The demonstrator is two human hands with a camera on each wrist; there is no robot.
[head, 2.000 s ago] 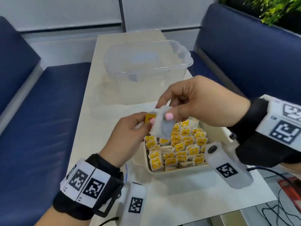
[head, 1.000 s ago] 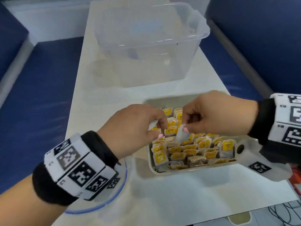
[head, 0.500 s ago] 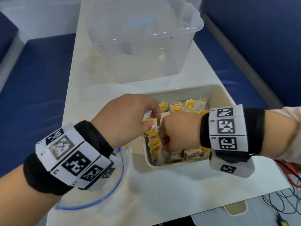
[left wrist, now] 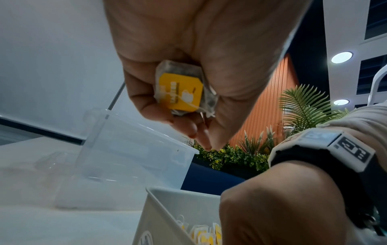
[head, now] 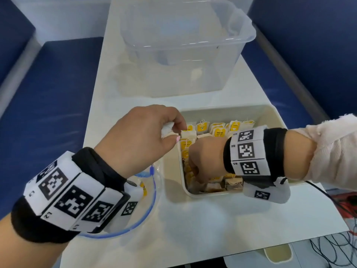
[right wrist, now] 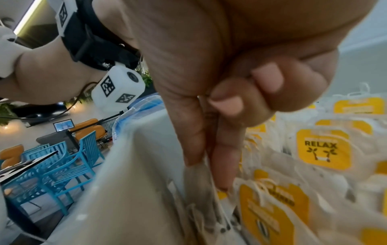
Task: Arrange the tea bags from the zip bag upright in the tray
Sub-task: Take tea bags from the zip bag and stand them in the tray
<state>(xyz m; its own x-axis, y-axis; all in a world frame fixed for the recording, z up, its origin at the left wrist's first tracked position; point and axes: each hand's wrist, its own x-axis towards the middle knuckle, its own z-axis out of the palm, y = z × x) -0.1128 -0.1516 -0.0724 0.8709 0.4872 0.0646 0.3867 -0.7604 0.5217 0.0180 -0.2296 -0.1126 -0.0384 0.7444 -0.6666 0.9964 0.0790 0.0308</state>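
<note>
A cream tray (head: 274,115) holds several tea bags (head: 219,131) with yellow tags, standing upright in rows. My right hand (head: 197,171) reaches down into the tray's near-left corner. There its thumb and forefinger (right wrist: 225,157) pinch a tea bag (right wrist: 201,187) against the tray wall (right wrist: 134,174). My left hand (head: 174,132) hovers over the tray's left rim. It grips a tea bag (left wrist: 181,89) with a yellow tag in curled fingers. The clear zip bag (head: 154,192) with a blue seal lies under my left wrist.
A large clear plastic bin (head: 183,45) stands at the back of the white table (head: 202,229). Blue benches (head: 48,93) run along both sides. Cables (head: 340,202) hang off the table's right front corner.
Both hands came down from above the tray. My right hand took one tea bag down into the near-left corner. My left hand stayed by the left rim with its tea bag.
</note>
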